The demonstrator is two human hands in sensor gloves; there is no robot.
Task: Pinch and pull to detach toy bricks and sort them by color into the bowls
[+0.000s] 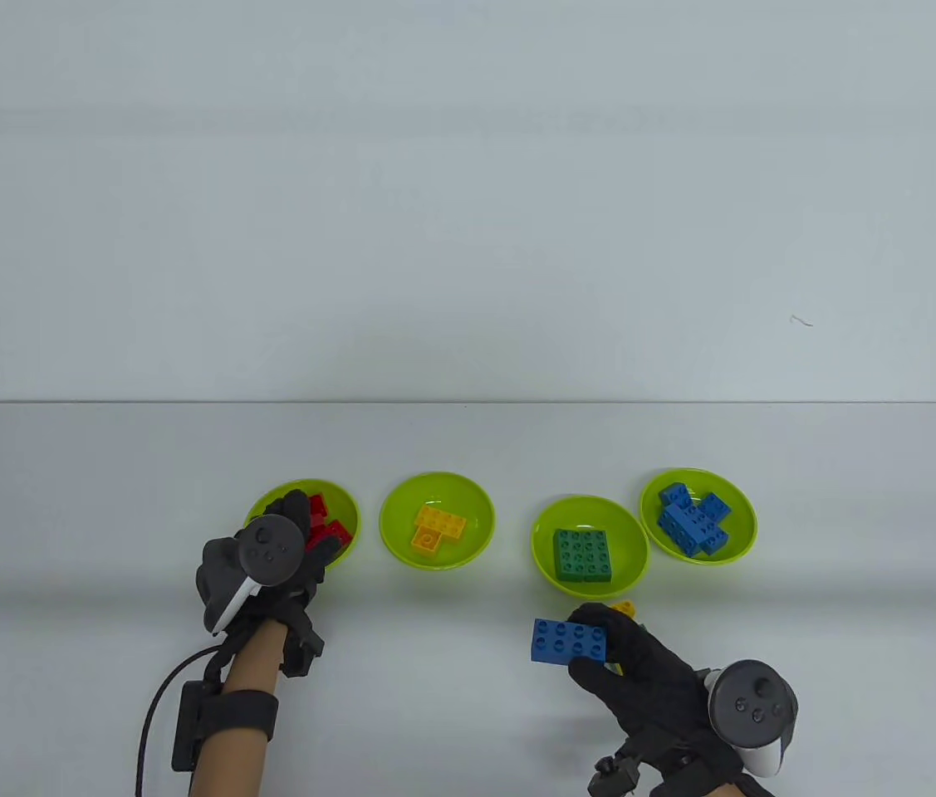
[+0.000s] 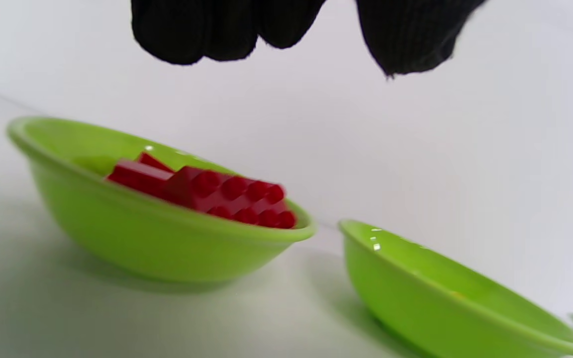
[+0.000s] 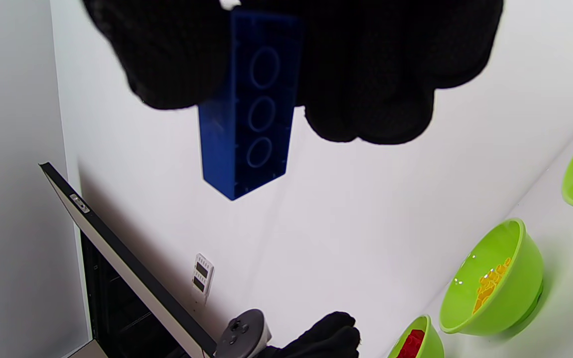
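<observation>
Four lime-green bowls stand in a row on the table. The leftmost bowl [image 1: 268,501] holds red bricks [image 2: 217,195], and my left hand [image 1: 289,519] hovers over it with loose fingers [image 2: 192,35] holding nothing. The second bowl [image 1: 472,502] holds yellow bricks [image 1: 437,527], the third bowl [image 1: 546,519] a green block [image 1: 584,554], and the right bowl [image 1: 737,508] several blue bricks [image 1: 693,519]. My right hand [image 1: 600,643] grips a long blue brick [image 1: 566,641] above the table in front of the green bowl. A yellow piece [image 1: 624,608] peeks out beside those fingers; I cannot tell if it is attached.
The table's far edge [image 1: 468,404] runs behind the bowls against a white wall. A black cable [image 1: 154,706] hangs from my left wrist. The right wrist view shows a dark panel edge [image 3: 117,258] and a small white wall device [image 3: 202,276].
</observation>
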